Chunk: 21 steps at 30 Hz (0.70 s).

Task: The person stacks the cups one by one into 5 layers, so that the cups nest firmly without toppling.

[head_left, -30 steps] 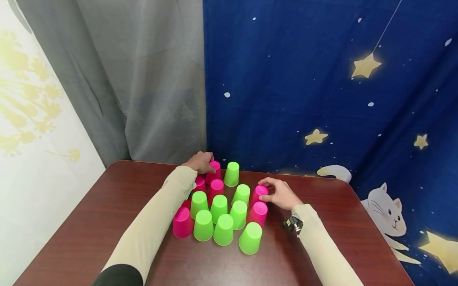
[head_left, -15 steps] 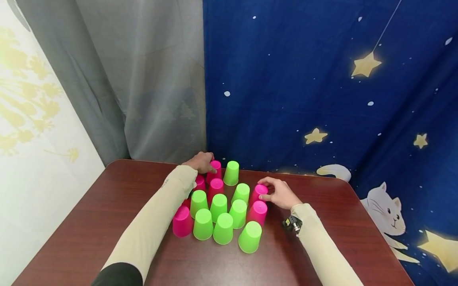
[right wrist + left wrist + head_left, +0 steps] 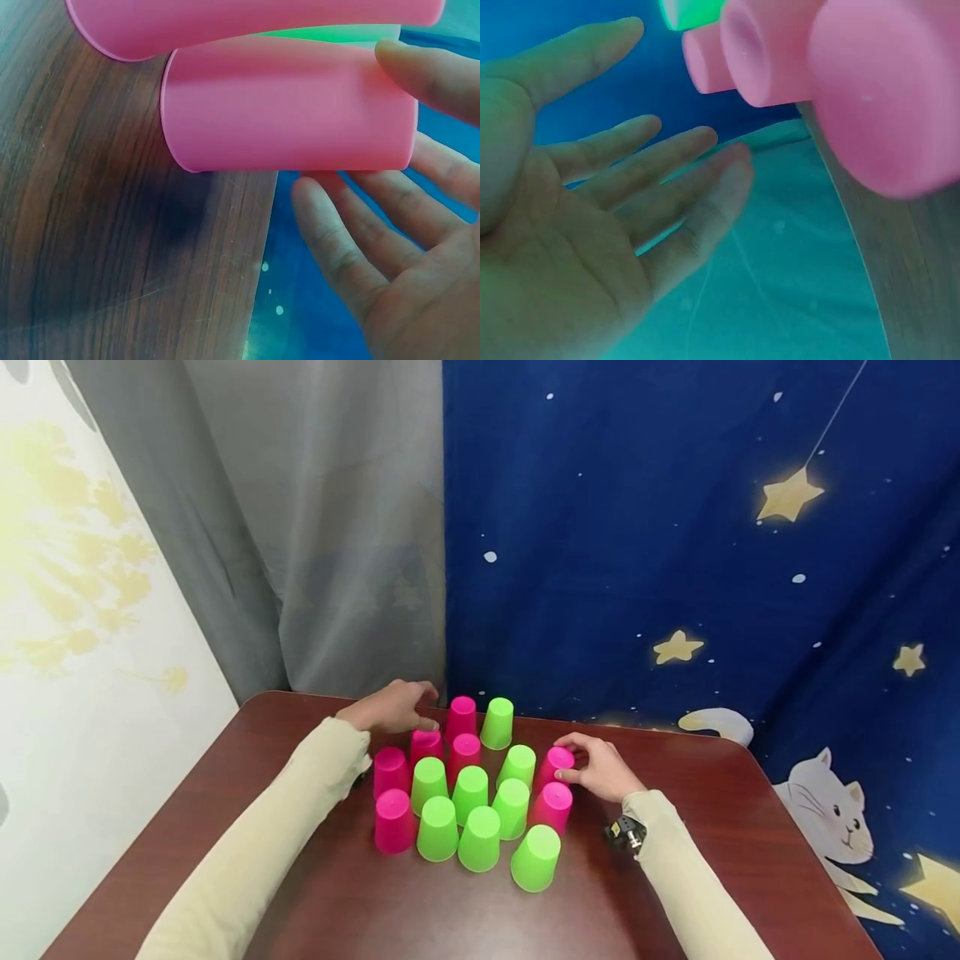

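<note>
Several pink and green plastic cups stand upside down in a cluster on the table. My left hand (image 3: 393,706) hovers at the cluster's back left, fingers spread and holding nothing. Closest to it are the back pink cup (image 3: 462,718) and another pink cup (image 3: 426,742). In the left wrist view the bare palm (image 3: 577,247) faces the camera, apart from the cups. On the cluster's right side my right hand (image 3: 602,770) holds a pink cup (image 3: 292,109) near its closed top, thumb on one side, fingers on the other. A second pink cup (image 3: 552,808) stands just in front of it.
The dark wood table (image 3: 337,893) ends at the back against a blue star curtain (image 3: 600,568) and a grey curtain (image 3: 360,568). Green cups (image 3: 479,839) fill the cluster's middle and front, with one green cup (image 3: 497,723) at the back.
My left hand has let go of the back pink cup and moved left, uncovering pink cups on that side. The right hand stays at its cup. The head view has shifted slightly.
</note>
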Each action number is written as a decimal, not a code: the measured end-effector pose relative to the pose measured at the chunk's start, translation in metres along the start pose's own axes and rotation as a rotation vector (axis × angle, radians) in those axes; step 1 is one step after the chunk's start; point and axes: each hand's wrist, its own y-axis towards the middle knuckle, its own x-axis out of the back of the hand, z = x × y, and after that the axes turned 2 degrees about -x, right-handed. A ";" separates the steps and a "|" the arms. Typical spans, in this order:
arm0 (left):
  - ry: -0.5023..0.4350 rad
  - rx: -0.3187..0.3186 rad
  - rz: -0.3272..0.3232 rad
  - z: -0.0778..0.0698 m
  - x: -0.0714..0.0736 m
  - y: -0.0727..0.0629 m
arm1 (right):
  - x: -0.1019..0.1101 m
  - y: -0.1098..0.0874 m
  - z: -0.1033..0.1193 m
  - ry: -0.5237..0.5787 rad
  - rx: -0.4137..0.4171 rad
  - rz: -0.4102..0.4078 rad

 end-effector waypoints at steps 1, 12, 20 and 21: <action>-0.010 -0.016 -0.016 0.001 -0.001 -0.009 | 0.001 0.000 0.000 -0.003 0.001 -0.002; -0.064 -0.106 -0.315 0.012 -0.035 -0.094 | 0.008 0.010 -0.001 -0.023 0.021 0.016; -0.020 -0.072 -0.475 -0.003 -0.072 -0.133 | 0.014 0.024 0.006 -0.055 0.045 0.036; -0.005 -0.069 -0.479 -0.006 -0.077 -0.136 | 0.015 0.026 0.008 -0.058 0.044 0.035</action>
